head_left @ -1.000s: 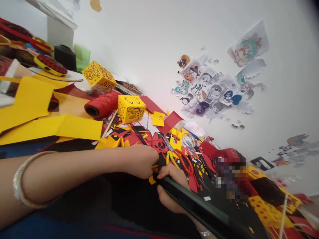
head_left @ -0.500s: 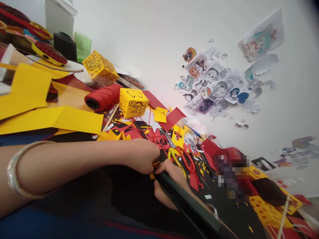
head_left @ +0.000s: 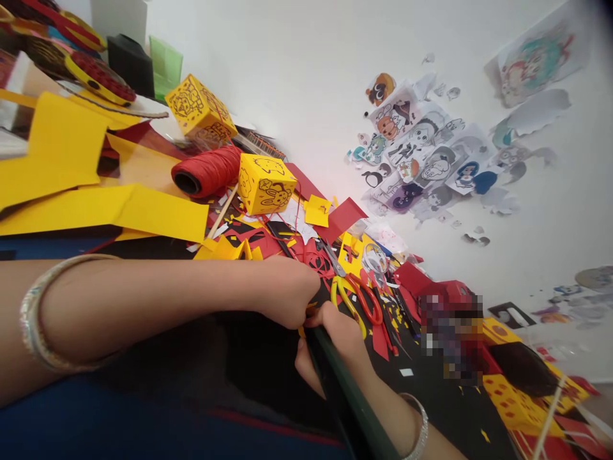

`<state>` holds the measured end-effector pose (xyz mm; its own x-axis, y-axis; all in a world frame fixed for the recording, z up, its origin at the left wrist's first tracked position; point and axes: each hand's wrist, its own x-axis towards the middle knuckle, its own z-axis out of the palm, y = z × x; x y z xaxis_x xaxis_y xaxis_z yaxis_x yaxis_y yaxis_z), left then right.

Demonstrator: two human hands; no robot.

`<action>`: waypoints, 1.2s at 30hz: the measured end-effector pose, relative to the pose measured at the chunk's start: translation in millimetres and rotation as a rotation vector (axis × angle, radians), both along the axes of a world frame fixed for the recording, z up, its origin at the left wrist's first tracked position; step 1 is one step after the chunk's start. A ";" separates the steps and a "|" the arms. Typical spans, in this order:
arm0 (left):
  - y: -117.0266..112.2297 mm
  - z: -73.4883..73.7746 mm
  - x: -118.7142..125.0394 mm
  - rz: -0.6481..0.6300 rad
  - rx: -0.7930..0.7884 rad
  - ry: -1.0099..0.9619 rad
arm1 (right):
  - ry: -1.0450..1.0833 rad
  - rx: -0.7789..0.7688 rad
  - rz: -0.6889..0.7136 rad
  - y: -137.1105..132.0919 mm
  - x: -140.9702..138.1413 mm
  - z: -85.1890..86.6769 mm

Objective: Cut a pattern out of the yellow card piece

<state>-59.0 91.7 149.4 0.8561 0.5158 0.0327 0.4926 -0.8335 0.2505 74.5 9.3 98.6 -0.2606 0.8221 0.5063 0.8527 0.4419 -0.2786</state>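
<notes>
My left hand (head_left: 290, 287) reaches in from the left, closed in a fist with its fingertips turned away. What it grips, if anything, is hidden; a bit of yellow shows just under it. Against its knuckles is my right hand (head_left: 338, 335), its thumb and fingers closed round the end of a long, flat, dark green board (head_left: 352, 402) seen nearly edge-on. Scissors (head_left: 357, 297) with yellow and red handles lie just beyond the right hand. Folded yellow paper (head_left: 230, 248) is behind the left forearm.
Two printed yellow paper cubes (head_left: 267, 185) stand near a red thread spool (head_left: 208, 171). Yellow card strips (head_left: 158, 207) spread at left. Red paper scraps (head_left: 347, 218) and a wooden stick (head_left: 223, 214) litter the black table (head_left: 421, 390). Yellow paper boxes (head_left: 514, 399) sit at right.
The view has shifted, so the objects at left appear higher and further right. Both hands stay together; more of the right wrist and its bracelet shows, and the board stands steeper.
</notes>
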 end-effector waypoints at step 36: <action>3.9 -0.2 3.6 0.005 -0.048 0.094 | 0.050 -0.110 -0.001 0.4 4.5 7.3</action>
<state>-55.4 95.6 149.2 0.8515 0.5193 -0.0728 0.5202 -0.8190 0.2421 79.0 9.7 105.9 -0.2366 0.8736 0.4253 0.8370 0.4055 -0.3674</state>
